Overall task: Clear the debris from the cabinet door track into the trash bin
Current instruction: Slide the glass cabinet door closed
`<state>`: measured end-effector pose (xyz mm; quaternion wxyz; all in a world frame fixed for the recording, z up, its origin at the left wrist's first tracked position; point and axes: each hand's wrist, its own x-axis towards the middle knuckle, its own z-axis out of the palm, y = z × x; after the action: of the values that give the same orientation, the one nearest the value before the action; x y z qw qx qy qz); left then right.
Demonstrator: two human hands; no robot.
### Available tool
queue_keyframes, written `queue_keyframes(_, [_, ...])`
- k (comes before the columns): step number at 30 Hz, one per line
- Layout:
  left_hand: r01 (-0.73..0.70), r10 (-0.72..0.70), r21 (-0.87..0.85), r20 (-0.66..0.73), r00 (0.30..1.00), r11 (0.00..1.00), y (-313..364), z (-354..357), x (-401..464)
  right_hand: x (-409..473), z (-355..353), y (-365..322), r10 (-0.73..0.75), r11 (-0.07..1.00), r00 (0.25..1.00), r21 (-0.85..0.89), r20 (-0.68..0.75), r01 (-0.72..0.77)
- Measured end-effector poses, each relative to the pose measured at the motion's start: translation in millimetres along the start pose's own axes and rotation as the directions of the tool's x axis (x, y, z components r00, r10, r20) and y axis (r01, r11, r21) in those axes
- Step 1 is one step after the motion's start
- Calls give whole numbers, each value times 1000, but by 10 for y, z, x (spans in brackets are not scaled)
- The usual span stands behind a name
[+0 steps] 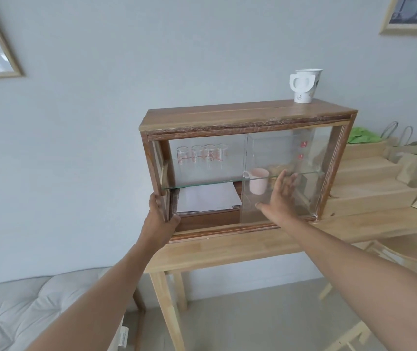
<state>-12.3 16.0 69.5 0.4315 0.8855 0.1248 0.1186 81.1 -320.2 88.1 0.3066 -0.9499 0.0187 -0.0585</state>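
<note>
Early in the task: no debris visibly cleared, no trash bin in view. Left hand (160, 214) clamped on the lower left corner of the wooden cabinet (242, 117), steadying it. Right hand (279, 196) open, palm flat against the glass sliding door (285, 153). Door track (227, 230) along the cabinet's bottom front; debris there too small to tell. Inside the cabinet: glass beakers (201, 154) upper left, pink mug (258, 182) right, white papers (207, 198) lower left

left hand (160, 219) fingers hidden behind cabinet (248, 117) | framed pictures (415, 13) cropped
</note>
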Motion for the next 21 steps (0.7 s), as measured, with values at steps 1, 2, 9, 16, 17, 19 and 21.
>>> queue_keyframes(1, [-4, 4, -6, -4, 1000, 1000, 9, 10, -2, -21, 40, -56, -9, 1000, 1000, 7, 2, 9])
queue_keyframes(2, [-6, 6, -12, -6, 1000, 1000, 16, 18, -5, -47, 87, -112, -22, 1000, 1000, 9, 5, 22])
queue_keyframes(9, [-17, 17, 0, 5, 1000, 1000, 32, 5, -9, -290, 494, -526, -154, 988, 985, -19, 71, 156])
queue_keyframes(16, [-31, 31, -9, -6, 1000, 999, 23, 35, -7, -528, 744, -784, -353, 926, 909, -53, 223, 373])
queue_keyframes(17, [-26, 26, -3, -1, 1000, 1000, 20, 33, -6, -562, 750, -779, -402, 903, 885, -57, 235, 426])
queue_keyframes(19, [-15, 14, 17, 18, 1000, 1000, 15, 8, -1, -602, 706, -722, -476, 868, 867, -78, 145, 490])
queue_keyframes(21, [-11, 10, 30, 34, 999, 999, 4, -20, 14, -597, 601, -614, -486, 872, 871, -94, -72, 480])
